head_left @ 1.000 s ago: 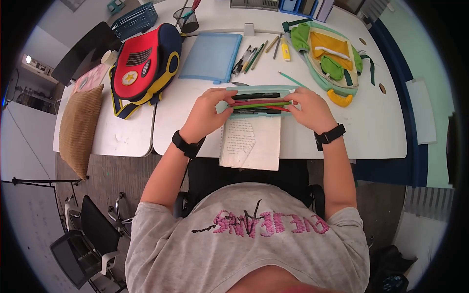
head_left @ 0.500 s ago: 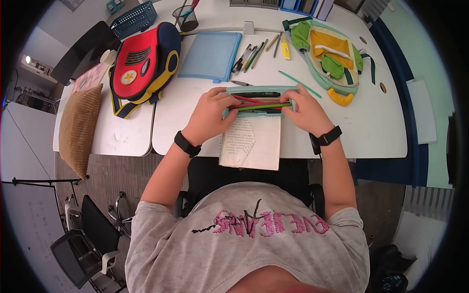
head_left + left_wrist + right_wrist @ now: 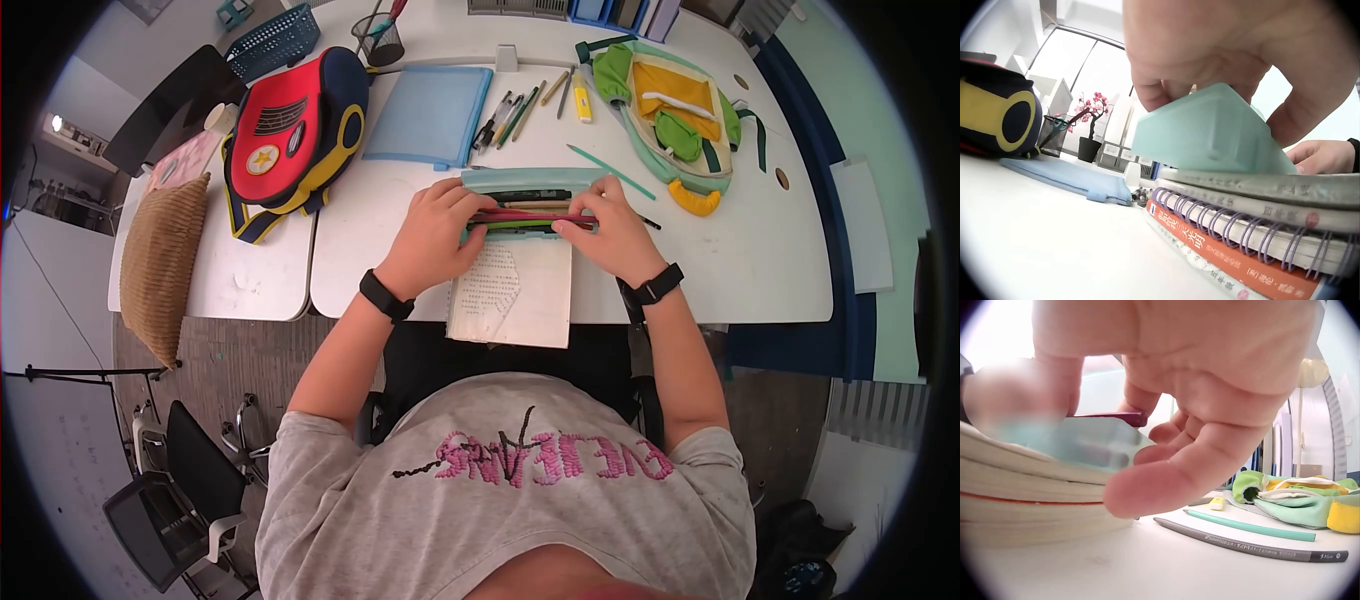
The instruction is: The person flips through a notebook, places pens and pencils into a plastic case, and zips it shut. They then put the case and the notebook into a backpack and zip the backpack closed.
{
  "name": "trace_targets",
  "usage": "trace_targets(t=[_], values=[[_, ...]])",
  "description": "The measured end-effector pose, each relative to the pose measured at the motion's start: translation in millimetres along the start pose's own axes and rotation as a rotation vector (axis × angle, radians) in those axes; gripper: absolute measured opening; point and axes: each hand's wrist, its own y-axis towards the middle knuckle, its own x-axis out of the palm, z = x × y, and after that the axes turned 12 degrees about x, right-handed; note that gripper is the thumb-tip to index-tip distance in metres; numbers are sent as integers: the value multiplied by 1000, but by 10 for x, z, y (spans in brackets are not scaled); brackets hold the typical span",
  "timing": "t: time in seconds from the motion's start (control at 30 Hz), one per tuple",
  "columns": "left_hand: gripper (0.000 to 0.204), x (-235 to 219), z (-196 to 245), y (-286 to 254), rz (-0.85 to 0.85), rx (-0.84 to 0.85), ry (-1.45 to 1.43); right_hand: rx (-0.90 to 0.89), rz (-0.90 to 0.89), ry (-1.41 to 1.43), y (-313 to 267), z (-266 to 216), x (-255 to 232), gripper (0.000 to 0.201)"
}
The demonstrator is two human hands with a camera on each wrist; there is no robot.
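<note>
A translucent teal pencil case (image 3: 535, 180) lies open on a stack of books (image 3: 1260, 237), several pens and pencils inside. My left hand (image 3: 435, 225) grips its left end; in the left wrist view the thumb and fingers straddle the case's corner. At the right end, my right hand (image 3: 615, 235) pinches a dark red pencil (image 3: 535, 216) lying across the top of the others; its end shows between thumb and finger in the right wrist view. A green pencil (image 3: 505, 224) lies beside it. A printed page (image 3: 520, 300) tops the stack, towards my body.
Right of the stack lie a dark grey pencil (image 3: 1241, 544) and a teal pencil (image 3: 1254, 526). Several pens (image 3: 512, 120) and a yellow glue stick (image 3: 583, 98) lie behind, near a blue folder (image 3: 430, 115). A red backpack (image 3: 285, 125) stands left, a green-yellow bag (image 3: 675, 115) right.
The pencil case has tipped, showing more of its far edge. My right hand has shifted left and inward onto the red pencil, uncovering the dark grey pencil's end on the table.
</note>
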Motion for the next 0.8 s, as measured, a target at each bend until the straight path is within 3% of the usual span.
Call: trace_targets(t=[0.07,0.27,0.47,0.8], values=[[34,9,2,0,38,-4,-2,-4,1,-51,-16,1,14,28],[34,-11,7,5,-78,-18,25,4,40,-137,-129,-173,-59,25],[29,-7,7,15,-32,-21,-9,4,40,38,-73,-51,7,28],[29,39,15,25,-34,-10,62,13,28,-55,-85,-86,26,36]])
